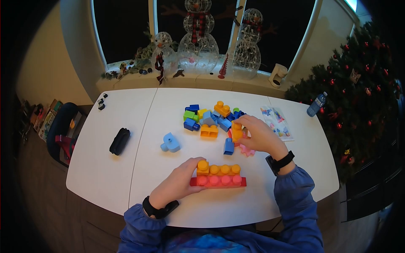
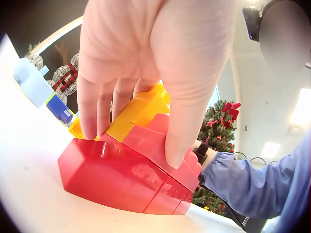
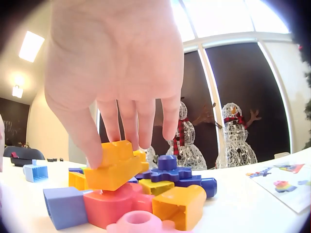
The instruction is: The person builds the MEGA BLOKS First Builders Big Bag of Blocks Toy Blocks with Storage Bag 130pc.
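My left hand (image 1: 182, 179) holds the left end of a built stack of toy building blocks. This stack has a long red block (image 2: 112, 170) at the bottom, lighter red blocks (image 1: 219, 181) on it, and orange-yellow blocks (image 1: 225, 170) along the far side. One orange-yellow block stands higher at the left end. Over the loose pile, my right hand (image 1: 262, 135) pinches an orange-yellow block (image 3: 114, 170) between thumb and fingers. Below that block, in the right wrist view, lie a red block (image 3: 109, 204), a blue block (image 3: 65, 206) and a pink gear-shaped piece (image 3: 141, 223).
Several loose blocks (image 1: 209, 131) in blue, green and yellow lie mid-table. A light blue block (image 1: 170, 143) lies apart on the left, near a black case (image 1: 120, 141). A printed sheet (image 1: 277, 122) and a water bottle (image 1: 317, 104) are at the right.
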`<state>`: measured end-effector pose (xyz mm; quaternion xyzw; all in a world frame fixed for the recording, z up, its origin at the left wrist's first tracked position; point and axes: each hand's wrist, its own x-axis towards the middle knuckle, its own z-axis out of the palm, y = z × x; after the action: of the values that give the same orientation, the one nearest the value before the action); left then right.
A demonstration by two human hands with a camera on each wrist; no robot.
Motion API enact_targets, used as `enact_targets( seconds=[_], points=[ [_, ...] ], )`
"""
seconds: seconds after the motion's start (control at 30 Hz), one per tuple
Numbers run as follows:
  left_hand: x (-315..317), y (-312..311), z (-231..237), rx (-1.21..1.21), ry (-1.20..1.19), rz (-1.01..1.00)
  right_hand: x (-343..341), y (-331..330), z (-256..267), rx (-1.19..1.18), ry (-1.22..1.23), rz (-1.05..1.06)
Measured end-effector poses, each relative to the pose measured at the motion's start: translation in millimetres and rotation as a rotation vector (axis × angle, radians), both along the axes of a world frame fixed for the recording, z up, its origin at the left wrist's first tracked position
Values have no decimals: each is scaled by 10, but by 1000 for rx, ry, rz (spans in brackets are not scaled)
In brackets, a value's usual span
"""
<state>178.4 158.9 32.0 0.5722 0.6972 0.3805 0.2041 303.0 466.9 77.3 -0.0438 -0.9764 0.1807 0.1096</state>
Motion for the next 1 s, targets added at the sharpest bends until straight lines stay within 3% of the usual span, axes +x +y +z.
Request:
enact_targets(
  seconds=[0.17, 0.37, 0.77, 0.87, 0.97, 1.0],
  points=[
    [-3, 6, -35, 29, 4, -3, 305, -709, 109, -268, 134, 181],
    [-2, 4, -50, 59, -10, -1, 381, -1080, -93, -411, 53, 205],
    [16, 2, -2, 24, -26, 15, 361, -1058, -286, -342, 105, 268],
    [8, 9, 2, 1, -32, 17, 311, -968, -196, -348, 11, 327],
    [0, 6, -15, -10, -22, 12, 201, -721, 46, -286, -28, 292],
    [-8, 9, -22, -7, -20, 6, 145, -643, 129, -210, 42, 194]
  ],
)
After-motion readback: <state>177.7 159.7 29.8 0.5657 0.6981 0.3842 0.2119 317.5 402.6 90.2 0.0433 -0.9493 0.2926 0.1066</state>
